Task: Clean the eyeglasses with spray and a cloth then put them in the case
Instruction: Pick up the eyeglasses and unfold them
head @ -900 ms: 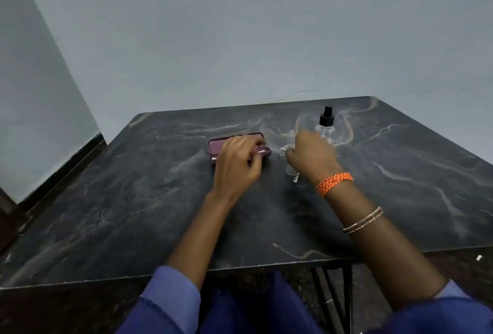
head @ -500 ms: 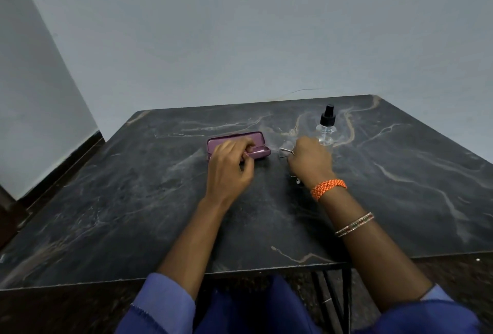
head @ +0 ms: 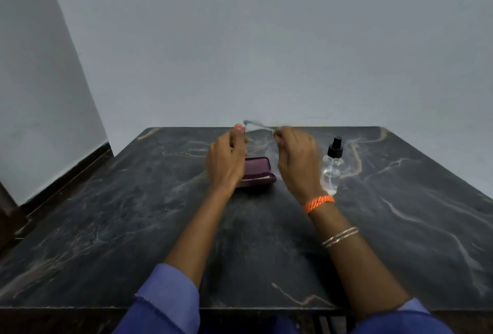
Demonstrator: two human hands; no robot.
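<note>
The clear-framed eyeglasses (head: 258,131) are lifted above the table, blurred by motion. My left hand (head: 226,163) pinches their left end and my right hand (head: 297,163) pinches their right end. Below and between the hands the purple glasses case (head: 257,172) lies open on the dark marble table (head: 133,227). A small clear spray bottle (head: 331,171) with a black nozzle stands just right of my right hand. No cloth shows in view.
A pale wall rises right behind the table's far edge. The floor and a dark skirting board lie off the table's left side. Blue sleeves cover both forearms near the table's front edge.
My left hand has left the case and my right hand has lifted the eyeglasses off the table. Both hands now hold them up above the case.
</note>
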